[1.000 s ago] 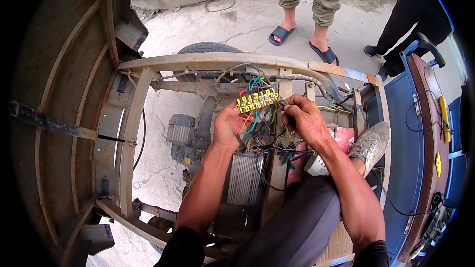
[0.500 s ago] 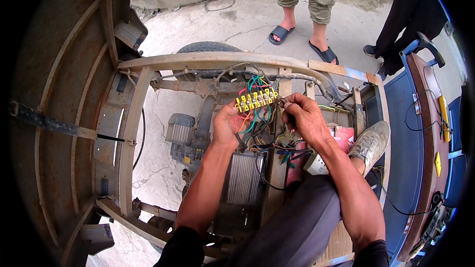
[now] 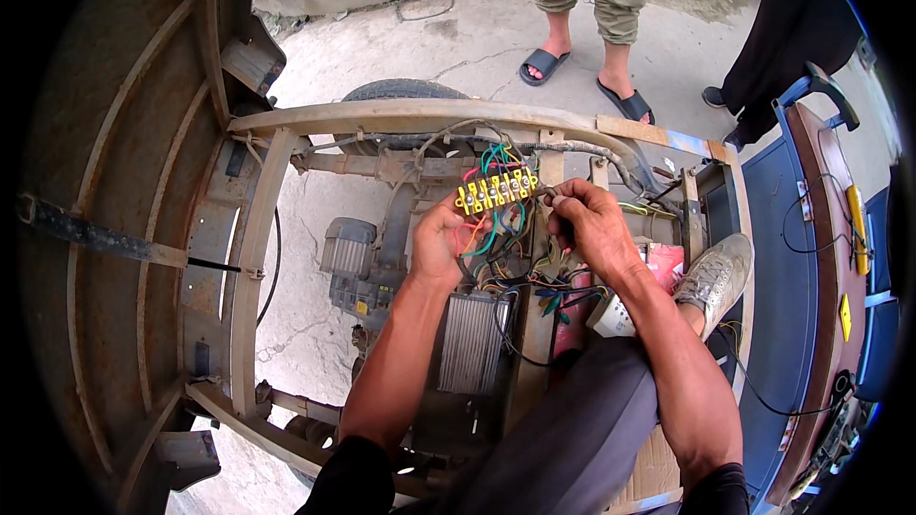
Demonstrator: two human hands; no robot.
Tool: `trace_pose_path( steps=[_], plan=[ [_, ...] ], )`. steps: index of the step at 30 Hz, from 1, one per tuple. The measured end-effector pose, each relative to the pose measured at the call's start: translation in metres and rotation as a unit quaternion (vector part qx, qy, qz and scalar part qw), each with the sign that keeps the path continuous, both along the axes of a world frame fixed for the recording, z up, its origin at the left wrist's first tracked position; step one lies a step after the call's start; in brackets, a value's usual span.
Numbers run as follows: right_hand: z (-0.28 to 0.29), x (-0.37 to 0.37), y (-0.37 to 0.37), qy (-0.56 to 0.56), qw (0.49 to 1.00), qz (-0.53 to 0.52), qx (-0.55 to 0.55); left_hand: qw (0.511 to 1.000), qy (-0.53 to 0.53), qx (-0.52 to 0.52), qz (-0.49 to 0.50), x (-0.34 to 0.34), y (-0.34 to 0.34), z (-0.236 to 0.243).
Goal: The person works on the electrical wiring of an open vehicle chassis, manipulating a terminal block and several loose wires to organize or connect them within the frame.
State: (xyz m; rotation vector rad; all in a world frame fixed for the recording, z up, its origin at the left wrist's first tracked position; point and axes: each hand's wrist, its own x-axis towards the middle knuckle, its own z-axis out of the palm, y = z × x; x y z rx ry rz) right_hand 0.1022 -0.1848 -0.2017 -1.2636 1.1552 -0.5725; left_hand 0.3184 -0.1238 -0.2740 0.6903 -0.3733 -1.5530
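Note:
A yellow and black terminal block (image 3: 496, 191) with a row of screws is held up over the open vehicle frame. My left hand (image 3: 437, 240) grips its left end, thumb against the edge. At the block's right end, my right hand (image 3: 587, 224) pinches a small dark piece between thumb and fingertips; its kind is mostly hidden by the fingers. Green, red and blue wires (image 3: 496, 154) fan out from the block's far side. More wires (image 3: 487, 243), orange, teal and black, hang below it toward a tangled bundle (image 3: 525, 278).
A finned metal box (image 3: 472, 341) and a grey motor (image 3: 348, 250) sit inside the frame (image 3: 401, 120). My shoe (image 3: 716, 286) rests on the right side, near a white box (image 3: 611, 317). Two people stand beyond, one in black slides (image 3: 544, 66). A raised rusty bed (image 3: 114, 181) borders the left.
The terminal block has tilted slightly in my left hand, so its screw face shows at a different angle. My right hand has shifted very little at its right end.

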Motion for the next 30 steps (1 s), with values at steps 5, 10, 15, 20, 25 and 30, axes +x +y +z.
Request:
trace_pose_path(
  steps=[5,10,15,20,25,30],
  plan=[
    [0.001,0.001,0.0,0.015,0.999,-0.04,-0.002,1.0,-0.023,-0.017,-0.002,0.001,-0.003,-0.001],
    [0.0,-0.001,-0.001,0.005,0.997,-0.08,0.017,0.999,-0.013,0.018,0.024,-0.006,0.0,0.01],
    [-0.005,-0.001,-0.002,0.013,0.996,-0.083,-0.004,1.0,-0.003,0.018,0.023,-0.007,-0.001,0.013],
    [-0.005,-0.002,-0.003,0.017,0.997,-0.074,-0.006,0.999,-0.013,0.026,0.028,-0.006,0.0,0.009],
    [-0.007,-0.002,-0.003,0.01,0.997,-0.081,0.003,1.0,-0.019,0.006,0.02,-0.001,-0.001,-0.003],
    [-0.006,-0.003,-0.003,0.012,0.997,-0.08,0.009,1.0,-0.014,0.016,0.016,-0.002,-0.001,-0.002]
  ],
)
